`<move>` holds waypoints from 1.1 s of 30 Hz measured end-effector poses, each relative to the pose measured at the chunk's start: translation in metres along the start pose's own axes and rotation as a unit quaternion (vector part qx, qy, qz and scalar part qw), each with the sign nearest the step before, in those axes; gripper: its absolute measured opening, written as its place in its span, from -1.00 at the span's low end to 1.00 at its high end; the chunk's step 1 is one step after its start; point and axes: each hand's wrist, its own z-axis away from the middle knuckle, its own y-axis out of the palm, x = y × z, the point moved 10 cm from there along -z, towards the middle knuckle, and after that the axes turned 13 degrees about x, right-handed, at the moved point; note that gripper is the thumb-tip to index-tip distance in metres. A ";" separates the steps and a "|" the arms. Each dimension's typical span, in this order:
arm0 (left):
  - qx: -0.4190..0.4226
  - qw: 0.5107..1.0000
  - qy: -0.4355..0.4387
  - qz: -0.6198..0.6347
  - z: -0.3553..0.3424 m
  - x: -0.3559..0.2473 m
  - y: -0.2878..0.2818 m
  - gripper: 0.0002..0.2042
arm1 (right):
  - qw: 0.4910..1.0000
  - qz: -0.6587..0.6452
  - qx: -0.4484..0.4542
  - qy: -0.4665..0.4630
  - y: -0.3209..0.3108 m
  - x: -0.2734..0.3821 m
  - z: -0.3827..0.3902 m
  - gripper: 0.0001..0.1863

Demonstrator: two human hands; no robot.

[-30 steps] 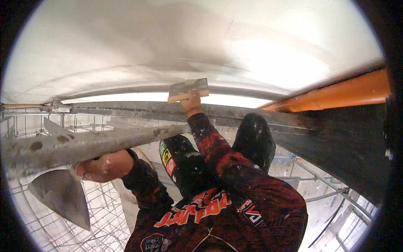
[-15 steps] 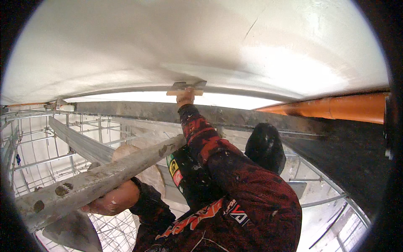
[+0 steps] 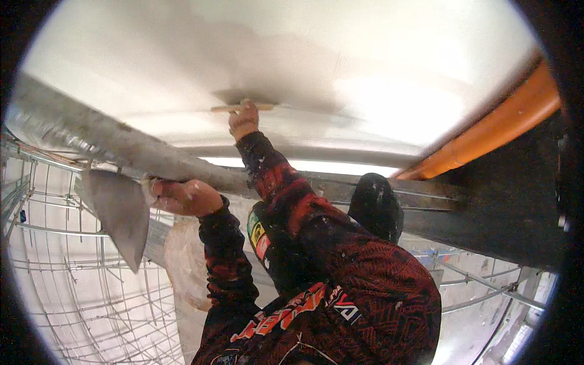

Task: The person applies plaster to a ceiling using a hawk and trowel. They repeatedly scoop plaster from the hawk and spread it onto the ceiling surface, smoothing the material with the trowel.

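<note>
My right hand (image 3: 244, 118) reaches up and forward, fingers wrapped round the pale wooden handle of a plastering trowel (image 3: 267, 107). The trowel's thin grey blade lies against the smooth white surface (image 3: 292, 48) overhead, with a shadow around it. Lower and to the left, my left hand (image 3: 185, 196) is closed just under a grey scaffold tube (image 3: 176, 159). It holds a pointing trowel (image 3: 118, 213) whose broad grey blade tapers downward; its handle is mostly hidden by the fingers. I cannot tell whether the left hand touches the tube.
An orange pipe (image 3: 486, 131) runs along the right under the white surface, next to a dark panel (image 3: 486, 213). A black rounded shape (image 3: 376, 207), perhaps my knee, is right of my arm. Scaffolding (image 3: 73, 267) drops away at lower left and right.
My view has shifted. The right hand and its trowel have moved up and slightly left over the white surface. From behind the tube, the left hand and its trowel have risen into clearer sight.
</note>
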 end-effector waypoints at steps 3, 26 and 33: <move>0.022 0.951 0.071 -0.301 0.001 -0.029 0.014 -0.74 | 0.978 0.172 0.052 -0.103 -0.038 0.093 -0.042 -0.50; 0.070 0.734 0.294 -0.609 0.011 -0.084 0.063 -0.53 | 0.970 0.053 0.084 0.220 0.124 -0.274 0.079 -0.70; 0.103 0.642 0.379 -0.658 0.030 -0.089 0.080 -0.49 | 0.972 0.152 0.029 0.175 0.129 -0.259 0.041 -0.63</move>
